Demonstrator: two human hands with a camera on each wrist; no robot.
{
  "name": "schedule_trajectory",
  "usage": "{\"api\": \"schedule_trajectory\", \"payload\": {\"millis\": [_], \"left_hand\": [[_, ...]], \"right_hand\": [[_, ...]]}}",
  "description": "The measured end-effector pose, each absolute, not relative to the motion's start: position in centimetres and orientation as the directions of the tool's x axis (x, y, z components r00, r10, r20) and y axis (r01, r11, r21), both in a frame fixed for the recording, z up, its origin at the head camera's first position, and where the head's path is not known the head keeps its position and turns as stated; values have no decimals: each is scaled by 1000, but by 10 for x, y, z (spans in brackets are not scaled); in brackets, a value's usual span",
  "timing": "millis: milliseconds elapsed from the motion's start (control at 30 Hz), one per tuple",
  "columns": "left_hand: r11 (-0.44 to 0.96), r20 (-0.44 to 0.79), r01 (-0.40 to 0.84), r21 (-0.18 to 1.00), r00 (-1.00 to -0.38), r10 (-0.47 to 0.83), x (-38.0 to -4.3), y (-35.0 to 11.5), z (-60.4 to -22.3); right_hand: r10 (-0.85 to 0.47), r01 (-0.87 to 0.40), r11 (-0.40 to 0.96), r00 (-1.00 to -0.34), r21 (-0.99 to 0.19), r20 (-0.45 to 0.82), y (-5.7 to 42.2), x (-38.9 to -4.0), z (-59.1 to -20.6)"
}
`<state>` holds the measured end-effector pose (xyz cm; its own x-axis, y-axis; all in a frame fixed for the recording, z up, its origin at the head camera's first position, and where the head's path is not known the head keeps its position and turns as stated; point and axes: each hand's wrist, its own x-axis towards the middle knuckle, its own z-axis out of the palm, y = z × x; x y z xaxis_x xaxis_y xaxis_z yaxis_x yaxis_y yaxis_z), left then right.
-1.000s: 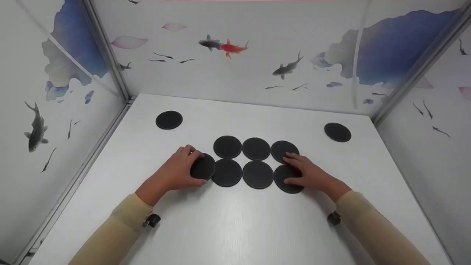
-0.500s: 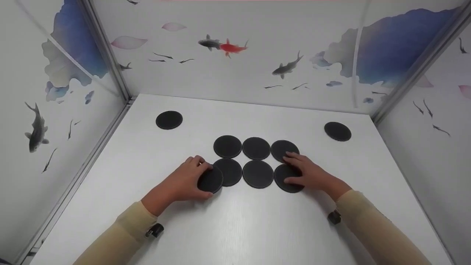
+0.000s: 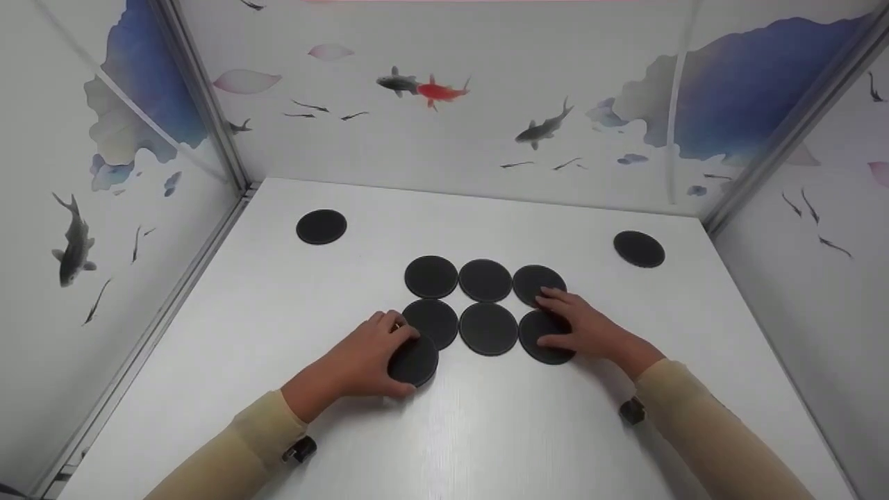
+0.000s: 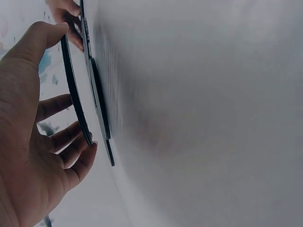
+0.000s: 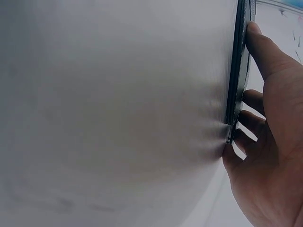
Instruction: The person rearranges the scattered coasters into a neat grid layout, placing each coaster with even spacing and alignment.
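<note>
My left hand (image 3: 361, 357) pinches a round black coaster (image 3: 414, 361) by its edges, thumb on the near side and fingers on the far side. In the left wrist view this held coaster (image 4: 75, 90) is apart from the table. From the head view it overlaps the lower left coaster (image 3: 432, 321) of a block of two rows of three. My right hand (image 3: 590, 326) rests over the block's right end, its thumb on the lower right coaster (image 3: 538, 342) and its fingertips on the upper right coaster (image 3: 533, 278). The right wrist view shows its fingers at the coasters' edges.
Two more black coasters lie apart, one at the back left (image 3: 321, 226) and one at the back right (image 3: 639, 248). White panels with painted fish surround the white table (image 3: 486, 430) on the left, back and right.
My left hand has carried its coaster toward me and to the right, from beside the lower row to just in front of its left end. The right hand has stayed in place.
</note>
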<state>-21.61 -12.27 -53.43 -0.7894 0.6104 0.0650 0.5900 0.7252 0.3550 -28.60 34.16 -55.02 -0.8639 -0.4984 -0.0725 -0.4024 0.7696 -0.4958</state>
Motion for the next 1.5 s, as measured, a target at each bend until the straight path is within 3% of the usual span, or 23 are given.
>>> {"api": "schedule_trajectory", "payload": {"millis": [867, 1500], "left_hand": [[657, 19, 704, 271, -686, 727, -198, -96, -539], [665, -2, 714, 219, -681, 732, -193, -94, -542]], "right_hand": [[-503, -411, 766, -862, -495, -63, 342, -286, -551], [-495, -401, 770, -866, -497, -68, 342, -287, -552]]}}
